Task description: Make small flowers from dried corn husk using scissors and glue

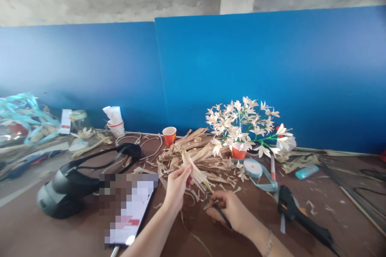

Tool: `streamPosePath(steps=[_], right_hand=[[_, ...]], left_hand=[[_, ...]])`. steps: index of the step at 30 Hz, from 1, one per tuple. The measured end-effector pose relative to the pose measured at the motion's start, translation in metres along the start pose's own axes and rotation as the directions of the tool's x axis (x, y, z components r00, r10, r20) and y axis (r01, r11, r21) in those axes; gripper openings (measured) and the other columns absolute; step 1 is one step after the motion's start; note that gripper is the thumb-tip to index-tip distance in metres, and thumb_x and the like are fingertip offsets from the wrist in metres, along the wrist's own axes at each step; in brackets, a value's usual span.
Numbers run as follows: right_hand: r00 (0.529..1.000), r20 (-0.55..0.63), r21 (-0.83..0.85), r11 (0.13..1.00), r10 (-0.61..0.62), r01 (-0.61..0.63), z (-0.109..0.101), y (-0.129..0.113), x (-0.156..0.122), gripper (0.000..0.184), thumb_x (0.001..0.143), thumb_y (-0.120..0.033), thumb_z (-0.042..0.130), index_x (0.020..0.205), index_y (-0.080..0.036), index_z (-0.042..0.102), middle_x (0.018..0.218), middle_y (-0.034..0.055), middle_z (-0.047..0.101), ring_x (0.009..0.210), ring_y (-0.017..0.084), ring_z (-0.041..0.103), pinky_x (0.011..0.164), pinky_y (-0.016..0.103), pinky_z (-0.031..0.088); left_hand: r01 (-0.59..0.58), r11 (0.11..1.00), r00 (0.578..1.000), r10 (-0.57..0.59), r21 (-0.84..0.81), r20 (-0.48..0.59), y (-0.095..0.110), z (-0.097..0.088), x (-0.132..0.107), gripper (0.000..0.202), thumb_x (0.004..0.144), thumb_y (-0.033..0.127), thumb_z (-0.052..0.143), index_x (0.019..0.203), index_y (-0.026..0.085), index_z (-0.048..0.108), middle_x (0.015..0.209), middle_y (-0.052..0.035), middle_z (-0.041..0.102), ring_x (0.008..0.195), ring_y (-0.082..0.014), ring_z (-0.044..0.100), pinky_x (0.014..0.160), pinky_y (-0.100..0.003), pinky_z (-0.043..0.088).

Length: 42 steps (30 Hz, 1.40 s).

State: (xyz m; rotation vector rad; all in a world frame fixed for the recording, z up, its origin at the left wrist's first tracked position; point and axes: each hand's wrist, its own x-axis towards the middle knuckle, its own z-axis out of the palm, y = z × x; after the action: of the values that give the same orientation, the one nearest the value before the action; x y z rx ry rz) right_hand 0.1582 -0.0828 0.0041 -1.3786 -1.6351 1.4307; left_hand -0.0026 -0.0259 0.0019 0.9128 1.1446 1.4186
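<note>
Pinched in my left hand (178, 182) is a pale dried corn husk (195, 170), its narrow end pointing down to the right. My right hand (227, 209) is closed round a pair of dark-handled scissors (219, 213), whose blades meet the lower end of the husk. Whether the blades are apart there is too small to tell. Just behind both hands lies a heap of dried husks (176, 150), with cut scraps scattered about. Beyond it, cream husk flowers (235, 122) on green stems stand in a red paper cup (239, 151).
A black glue gun (304, 217) and a light-blue ribbon roll (253, 168) lie on the right. At the left are a phone (135, 213) and a black headset (69, 188). An orange paper cup (169, 135) stands near the blue partition (241, 60).
</note>
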Motion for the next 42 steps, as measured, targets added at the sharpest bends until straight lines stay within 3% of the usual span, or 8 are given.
streamPosePath(steps=[3, 12, 22, 35, 42], right_hand=[[1.0, -0.003, -0.009, 1.0, 0.029, -0.029, 0.001, 0.004, 0.002, 0.027, 0.064, -0.039, 0.065, 0.07, -0.017, 0.052, 0.044, -0.0076, 0.045, 0.033, 0.004, 0.033, 0.033, 0.016, 0.023], [0.999, -0.017, 0.007, 1.0, -0.029, 0.029, -0.001, 0.002, 0.001, 0.025, 0.062, -0.034, 0.069, 0.067, -0.015, 0.054, 0.046, -0.0061, 0.048, 0.042, 0.006, 0.038, 0.041, 0.016, 0.027], [0.999, -0.021, 0.012, 1.0, -0.026, 0.026, 0.001, 0.004, 0.001, 0.022, 0.063, -0.031, 0.068, 0.067, -0.014, 0.054, 0.047, -0.0057, 0.048, 0.043, 0.006, 0.037, 0.041, 0.016, 0.026], [0.999, -0.045, 0.027, 0.999, 0.019, -0.018, 0.004, 0.003, 0.004, 0.02, 0.063, -0.029, 0.066, 0.067, -0.017, 0.051, 0.042, -0.0075, 0.045, 0.036, 0.005, 0.035, 0.036, 0.016, 0.024], [0.994, -0.052, 0.025, 0.995, -0.094, 0.095, 0.004, 0.012, 0.006, 0.017, 0.066, -0.027, 0.065, 0.066, -0.014, 0.053, 0.046, -0.0062, 0.044, 0.042, 0.005, 0.033, 0.039, 0.016, 0.023]], left_hand=[[-0.001, 1.0, 1.0, 0.002, 0.009, -0.005, 0.001, 0.001, -0.001, 0.04, 0.053, 0.049, 0.071, 0.048, 0.013, 0.054, 0.039, 0.0037, 0.046, 0.038, -0.0063, 0.039, 0.039, -0.019, 0.024], [-0.012, 1.0, 1.0, 0.012, 0.0, -0.004, 0.001, 0.001, -0.003, 0.039, 0.055, 0.047, 0.071, 0.047, 0.012, 0.055, 0.039, 0.0038, 0.046, 0.039, -0.0062, 0.04, 0.04, -0.018, 0.026], [0.037, 0.994, 0.999, -0.038, -0.099, -0.014, 0.002, 0.003, -0.004, 0.037, 0.051, 0.045, 0.074, 0.05, 0.011, 0.059, 0.042, 0.0038, 0.048, 0.039, -0.0055, 0.041, 0.039, -0.018, 0.028], [0.052, 0.983, 0.995, -0.065, -0.178, -0.07, -0.011, 0.004, -0.005, 0.038, 0.055, 0.045, 0.073, 0.057, 0.009, 0.06, 0.045, 0.0024, 0.051, 0.042, -0.0067, 0.044, 0.042, -0.018, 0.031], [0.07, 0.979, 0.995, -0.083, -0.191, -0.06, -0.012, 0.006, -0.006, 0.039, 0.054, 0.046, 0.073, 0.058, 0.009, 0.061, 0.046, 0.002, 0.052, 0.042, -0.007, 0.045, 0.042, -0.019, 0.031]])
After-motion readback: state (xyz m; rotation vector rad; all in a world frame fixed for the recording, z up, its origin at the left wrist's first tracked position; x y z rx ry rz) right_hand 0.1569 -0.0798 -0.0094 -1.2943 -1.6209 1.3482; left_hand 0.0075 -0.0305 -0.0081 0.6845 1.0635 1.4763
